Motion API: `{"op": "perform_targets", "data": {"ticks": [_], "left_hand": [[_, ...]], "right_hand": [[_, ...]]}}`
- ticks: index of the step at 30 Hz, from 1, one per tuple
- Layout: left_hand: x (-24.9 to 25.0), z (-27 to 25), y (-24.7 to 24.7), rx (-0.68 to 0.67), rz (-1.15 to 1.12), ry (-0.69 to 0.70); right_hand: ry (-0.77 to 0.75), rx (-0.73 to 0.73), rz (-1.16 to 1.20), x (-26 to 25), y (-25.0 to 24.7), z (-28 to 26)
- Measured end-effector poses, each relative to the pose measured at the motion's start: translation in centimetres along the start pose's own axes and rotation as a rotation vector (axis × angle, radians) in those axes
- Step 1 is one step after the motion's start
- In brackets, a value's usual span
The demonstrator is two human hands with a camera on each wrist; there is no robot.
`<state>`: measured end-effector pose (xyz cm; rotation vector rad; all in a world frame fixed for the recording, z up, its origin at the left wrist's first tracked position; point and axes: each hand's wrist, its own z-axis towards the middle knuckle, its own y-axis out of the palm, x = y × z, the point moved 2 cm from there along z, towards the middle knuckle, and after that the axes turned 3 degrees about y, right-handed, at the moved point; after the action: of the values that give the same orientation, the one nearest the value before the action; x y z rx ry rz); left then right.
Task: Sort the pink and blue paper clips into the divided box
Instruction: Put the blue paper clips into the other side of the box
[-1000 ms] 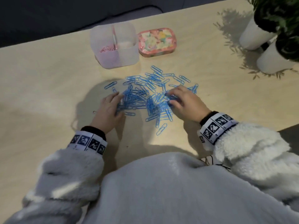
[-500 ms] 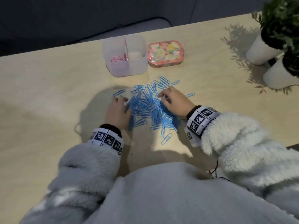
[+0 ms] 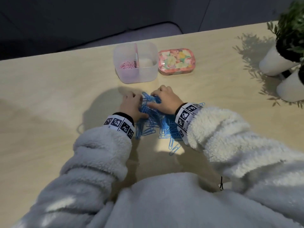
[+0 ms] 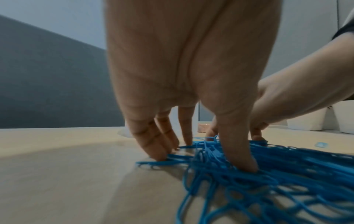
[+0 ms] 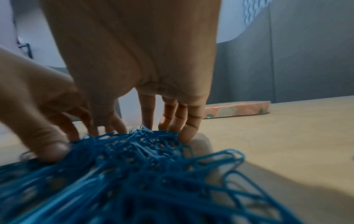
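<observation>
A pile of blue paper clips (image 3: 153,119) lies on the table between my two hands. My left hand (image 3: 131,104) presses its fingertips and thumb into the pile's left side (image 4: 268,181). My right hand (image 3: 166,100) rakes the right side with fairly straight fingers (image 5: 189,125) dug into the clips (image 5: 134,174). The two hands nearly touch at the far end of the pile. The clear divided box (image 3: 135,76) stands just beyond them. Pink clips (image 3: 126,65) fill its left compartment, and no clips show in its right one.
A flowery pink tin (image 3: 176,60) sits right of the box. Two white plant pots (image 3: 276,63) (image 3: 291,86) stand at the far right edge. A few stray blue clips (image 3: 174,148) lie nearer my body, by the right sleeve.
Both hands have swept inward and forward, drawing the spread-out blue clips into one tight heap. The view has tilted, so the box sits lower in the frame.
</observation>
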<state>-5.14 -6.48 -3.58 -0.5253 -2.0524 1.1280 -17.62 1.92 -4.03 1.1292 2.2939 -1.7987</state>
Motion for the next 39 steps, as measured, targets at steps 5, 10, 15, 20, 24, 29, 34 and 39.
{"op": "perform_targets", "data": {"ticks": [5, 10, 15, 20, 24, 29, 34, 39], "left_hand": [[0.6, -0.1, 0.1, -0.027, -0.011, 0.106], [0.6, -0.5, 0.4, 0.007, 0.024, 0.113], [0.1, -0.7, 0.4, 0.069, -0.022, 0.076], [-0.5, -1.1, 0.0, 0.144, -0.09, 0.053], [-1.0, -1.5, -0.9, 0.194, -0.177, 0.051], [-0.8, -1.6, -2.8, 0.25, -0.33, 0.055], [0.4, -0.2, -5.5, 0.293, -0.442, 0.081], [2.4, 3.3, -8.8, 0.394, -0.611, 0.078]], "right_hand": [[-0.101, -0.008, -0.057, -1.0, 1.5, -0.9], [-0.089, 0.021, 0.011, -1.0, 1.3, -0.8], [-0.012, 0.005, 0.193, 0.3, 1.0, -0.3], [0.08, -0.008, 0.47, 0.7, -1.3, 0.8], [0.101, 0.006, 0.583, -0.5, -6.3, 2.9], [0.165, 0.099, 0.574, -2.8, -11.3, 7.5], [0.262, 0.183, 0.387, -4.2, -12.0, 11.6], [0.249, 0.218, 0.36, -4.6, -11.5, 11.4]]}}
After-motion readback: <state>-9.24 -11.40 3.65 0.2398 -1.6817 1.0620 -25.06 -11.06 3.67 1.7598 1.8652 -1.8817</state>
